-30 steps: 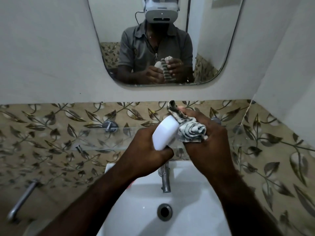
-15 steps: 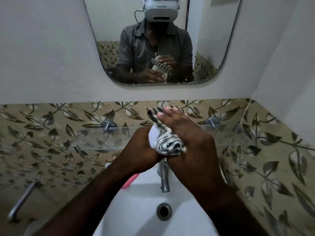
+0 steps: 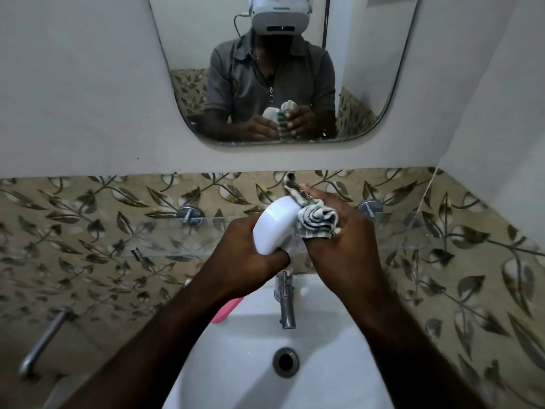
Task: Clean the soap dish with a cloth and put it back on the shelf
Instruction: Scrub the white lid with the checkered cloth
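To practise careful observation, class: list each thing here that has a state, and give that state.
soap dish, off the glass shelf, tilted, gripped by the left hand.
cloth, bunched, pressed against the dish by the right hand.
tap, no water running.
drain, open.

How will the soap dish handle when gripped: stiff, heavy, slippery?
Probably stiff: the soap dish shows no bend with the left hand gripping one end. Likely light: that one hand holds it tilted over the sink. Possibly slippery: its white surface looks smooth and glossy, so the cloth against it might shift it.
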`<act>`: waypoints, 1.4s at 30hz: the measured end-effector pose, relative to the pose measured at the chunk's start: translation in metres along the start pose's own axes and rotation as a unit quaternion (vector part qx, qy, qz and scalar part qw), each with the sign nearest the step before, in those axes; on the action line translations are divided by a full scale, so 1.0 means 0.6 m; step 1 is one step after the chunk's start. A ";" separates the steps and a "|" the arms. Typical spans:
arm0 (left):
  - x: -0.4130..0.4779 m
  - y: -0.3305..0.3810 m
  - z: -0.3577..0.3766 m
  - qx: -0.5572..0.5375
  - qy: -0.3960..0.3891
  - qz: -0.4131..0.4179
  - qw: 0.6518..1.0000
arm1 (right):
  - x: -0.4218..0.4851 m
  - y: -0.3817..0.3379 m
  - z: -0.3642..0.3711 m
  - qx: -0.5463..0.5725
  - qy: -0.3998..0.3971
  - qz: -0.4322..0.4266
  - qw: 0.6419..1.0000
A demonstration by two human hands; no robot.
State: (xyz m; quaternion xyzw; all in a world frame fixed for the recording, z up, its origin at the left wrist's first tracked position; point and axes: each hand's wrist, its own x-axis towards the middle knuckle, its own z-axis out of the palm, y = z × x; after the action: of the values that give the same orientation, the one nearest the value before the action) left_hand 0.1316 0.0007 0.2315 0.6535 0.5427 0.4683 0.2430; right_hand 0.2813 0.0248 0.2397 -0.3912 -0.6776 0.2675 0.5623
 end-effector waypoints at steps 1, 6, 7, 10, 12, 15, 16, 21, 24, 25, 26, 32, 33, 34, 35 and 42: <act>0.002 0.003 0.002 -0.004 -0.008 0.000 1.000 | -0.002 -0.007 -0.001 -0.006 -0.003 -0.005 1.000; 0.008 0.003 -0.001 -0.027 -0.028 0.036 0.999 | -0.016 -0.014 0.009 -0.019 -0.014 -0.110 0.994; 0.004 0.003 -0.001 -0.026 -0.014 0.024 0.999 | -0.011 -0.005 0.006 0.014 -0.007 -0.073 0.997; -0.003 0.004 0.005 -0.015 -0.001 0.017 1.000 | -0.005 -0.002 0.000 0.043 0.006 -0.009 0.999; 0.000 0.004 0.010 -0.033 -0.014 0.040 0.999 | -0.016 -0.021 0.007 -0.001 -0.003 -0.067 0.998; -0.003 0.006 0.010 -0.037 -0.010 0.059 0.998 | -0.026 -0.018 0.018 -0.024 -0.018 -0.129 0.991; -0.007 0.005 0.009 -0.041 -0.008 0.051 0.998 | -0.022 -0.008 0.016 -0.003 -0.010 -0.100 0.995; -0.018 0.011 0.012 -0.115 0.079 0.022 0.990 | -0.014 0.019 0.006 0.162 -0.022 0.079 0.983; -0.010 0.011 0.011 -0.186 0.155 0.000 0.970 | -0.032 0.023 0.018 0.229 -0.014 0.133 0.964; -0.007 0.008 0.011 -0.195 0.174 -0.004 0.965 | -0.039 0.025 0.023 0.235 -0.014 0.140 0.962; -0.004 0.004 0.010 -0.210 0.185 -0.011 0.960 | -0.046 0.024 0.026 0.233 -0.017 0.139 0.962; 0.002 -0.026 0.016 -0.444 0.089 -0.142 0.880 | -0.027 0.009 0.019 0.203 -0.031 0.105 0.973; 0.003 -0.025 0.017 -0.451 0.075 -0.150 0.877 | -0.019 0.007 0.017 0.190 -0.036 0.095 0.976; 0.005 -0.024 0.017 -0.455 0.076 -0.150 0.874 | -0.014 0.006 0.017 0.175 -0.045 0.083 0.980; 0.008 -0.023 0.015 -0.461 0.088 -0.150 0.870 | -0.015 0.007 0.019 0.157 -0.057 0.074 0.983; 0.019 -0.031 -0.015 -0.551 0.085 -0.188 0.809 | -0.063 0.031 0.035 0.193 -0.082 0.103 0.972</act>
State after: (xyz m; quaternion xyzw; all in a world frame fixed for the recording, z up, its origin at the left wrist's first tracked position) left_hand 0.1143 0.0153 0.2242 0.2527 0.3246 0.6876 0.5983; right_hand 0.2674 0.0051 0.1994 -0.3198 -0.6129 0.4813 0.5389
